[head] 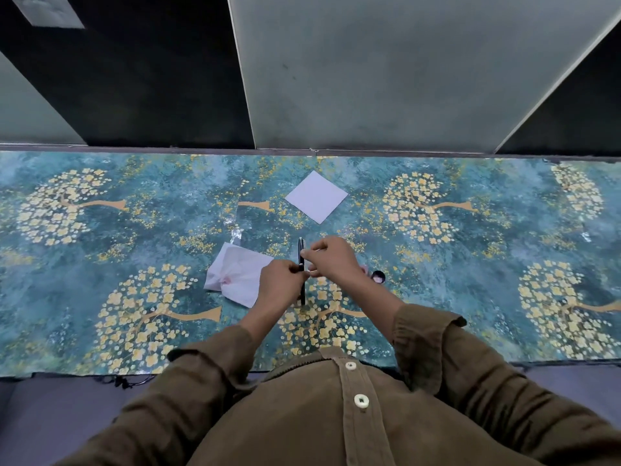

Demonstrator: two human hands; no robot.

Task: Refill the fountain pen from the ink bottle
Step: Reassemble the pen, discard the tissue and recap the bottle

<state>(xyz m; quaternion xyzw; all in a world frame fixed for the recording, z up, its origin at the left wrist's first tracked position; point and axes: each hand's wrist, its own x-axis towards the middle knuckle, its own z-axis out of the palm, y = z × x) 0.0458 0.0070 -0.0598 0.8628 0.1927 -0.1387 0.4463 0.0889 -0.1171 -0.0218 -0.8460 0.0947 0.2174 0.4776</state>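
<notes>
A crumpled white tissue (237,275) with a pink stain lies left on the teal floral worktop (100,264). The left hand (280,280) and right hand (331,258) pinch the slim black fountain pen (301,255) upright between fingers, apparently screwing it together. The open ink bottle (378,276) stands right, so filling seems done; capping remains

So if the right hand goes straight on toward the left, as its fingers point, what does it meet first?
Probably the pen, which the right hand already touches; just beyond is the left hand, then the crumpled tissue. Depth is unclear.

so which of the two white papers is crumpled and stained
The tissue beside the left hand: wrinkled, with a pinkish spot. The square sheet farther back lies flat and clean.
</notes>
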